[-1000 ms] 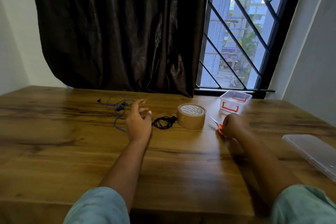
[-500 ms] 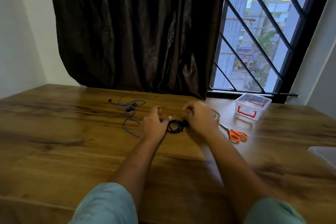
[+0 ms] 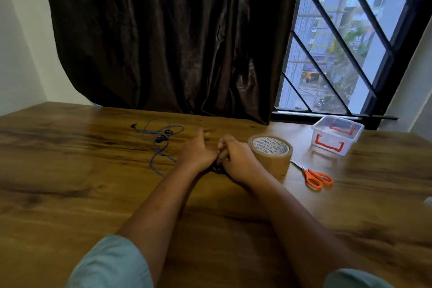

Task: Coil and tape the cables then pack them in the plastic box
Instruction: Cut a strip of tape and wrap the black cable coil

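My left hand (image 3: 198, 153) and my right hand (image 3: 236, 159) meet at the middle of the wooden table (image 3: 70, 194), both closed around a black cable (image 3: 217, 169). Only a small dark bunch of it shows between and under my palms. A blue-purple earphone cable (image 3: 161, 140) lies loose and uncoiled to the left of my left hand. A brown tape roll (image 3: 271, 152) lies flat just right of my right hand. Orange-handled scissors (image 3: 315, 177) rest right of the roll. The clear plastic box (image 3: 336, 134) with red handles stands open at the back right.
A dark curtain (image 3: 163, 37) hangs behind the table, and a barred window (image 3: 346, 42) is at the right. A pale object (image 3: 429, 201) shows at the right frame edge.
My right hand let go of the scissors and moved left to the black cable. Both hands closed over the cable, which lay free on the table a second ago.
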Available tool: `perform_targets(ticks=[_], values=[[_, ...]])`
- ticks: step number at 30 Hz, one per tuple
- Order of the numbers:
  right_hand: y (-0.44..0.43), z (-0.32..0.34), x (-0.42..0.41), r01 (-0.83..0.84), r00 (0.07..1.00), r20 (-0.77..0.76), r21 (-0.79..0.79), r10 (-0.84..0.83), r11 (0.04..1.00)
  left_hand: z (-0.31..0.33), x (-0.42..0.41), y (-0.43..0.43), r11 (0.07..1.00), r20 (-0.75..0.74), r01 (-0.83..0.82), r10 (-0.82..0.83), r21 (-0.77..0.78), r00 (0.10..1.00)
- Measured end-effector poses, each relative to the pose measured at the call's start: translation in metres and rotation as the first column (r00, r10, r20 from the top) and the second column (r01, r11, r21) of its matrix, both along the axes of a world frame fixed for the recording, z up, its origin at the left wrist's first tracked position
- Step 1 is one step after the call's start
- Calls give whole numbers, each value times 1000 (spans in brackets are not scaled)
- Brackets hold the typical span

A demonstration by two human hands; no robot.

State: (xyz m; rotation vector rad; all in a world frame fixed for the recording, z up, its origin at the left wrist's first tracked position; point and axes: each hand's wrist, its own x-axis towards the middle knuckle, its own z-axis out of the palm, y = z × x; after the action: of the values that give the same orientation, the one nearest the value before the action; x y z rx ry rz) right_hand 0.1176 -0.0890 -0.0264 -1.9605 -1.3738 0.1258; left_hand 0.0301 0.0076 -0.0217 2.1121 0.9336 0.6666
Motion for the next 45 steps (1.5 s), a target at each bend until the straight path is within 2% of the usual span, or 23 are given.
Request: perform_targets(ticks=[5,8,12,18,24,28,33,37,41,45], values=[[1,-4,3,-75,989,-130,-12,73,997,-1,0,4,999,17,-10,11,-47,1000],[-1,-4,-1,-96,986,-141,-38,89,995,0,-1,4,994,49,0,6,-111,999],[-8,-2,-13,-86,991,-100,-24,83,996,4,-5,2,943,174,61,-3,-326,985],[-14,-3,-28,5,995,96,-60,0,998,8,0,-5,909,207,133,-53,-395,977],[-13,0,-26,0,989,150,-64,10,998,8,4,-8,911,224,66,30,-407,974],[-9,-2,-24,-25,986,166,10,23,1000,8,5,-8,919,213,24,66,-395,975],[-4,-6,-14,-61,987,153,119,43,991,6,5,-9,907,346,83,73,-413,935],[1,-9,-6,-59,994,103,263,32,963,4,4,-7,941,427,139,6,-309,904],[4,-4,1,30,998,42,455,-55,890,8,0,-5,909,509,333,-169,-252,844],[6,-5,-1,10,997,67,382,-38,924,9,-1,-5,882,511,417,-260,-220,819]])
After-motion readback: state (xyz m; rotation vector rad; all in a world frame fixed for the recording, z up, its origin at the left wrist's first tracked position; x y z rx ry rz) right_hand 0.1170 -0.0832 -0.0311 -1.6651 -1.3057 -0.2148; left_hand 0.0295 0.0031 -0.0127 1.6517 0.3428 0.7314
